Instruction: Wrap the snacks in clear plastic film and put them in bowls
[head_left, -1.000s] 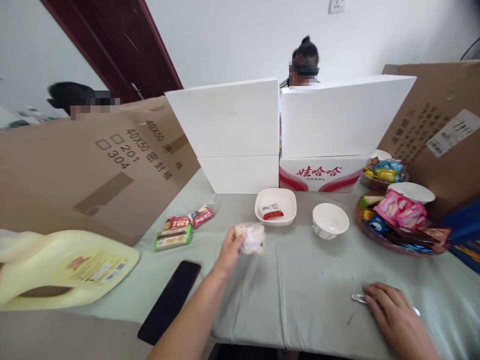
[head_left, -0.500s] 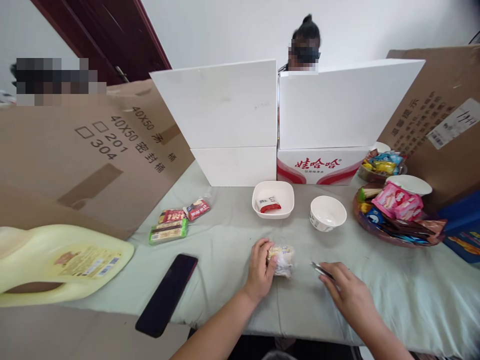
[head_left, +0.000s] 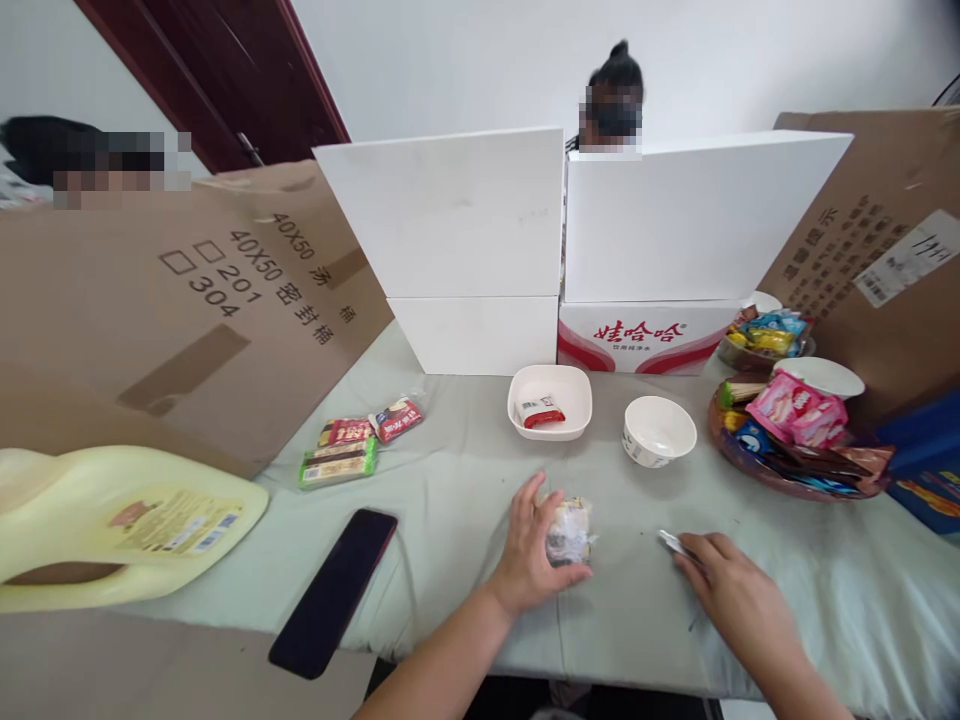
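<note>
My left hand [head_left: 531,548] grips a small snack in a clear wrapper [head_left: 569,528] and presses it onto the pale green tablecloth [head_left: 465,480]. My right hand [head_left: 739,595] lies on the cloth to the right, its fingers on a thin metal tool [head_left: 673,544] whose tip points toward the snack. Behind them stand a square white dish [head_left: 550,401] with a red and white packet in it and a round white bowl [head_left: 658,430].
A black phone [head_left: 334,592] and a yellow jug [head_left: 120,525] lie at the left, with snack packets [head_left: 352,448] beyond them. A brown tray of snacks [head_left: 799,440] is at the right. White boxes [head_left: 570,250] and cardboard sheets [head_left: 187,310] wall the table; people sit behind them.
My left hand brought the wrapped snack from mid-air down onto the cloth nearer to me. My right hand slid left with the metal tool, then drew back a little to the right.
</note>
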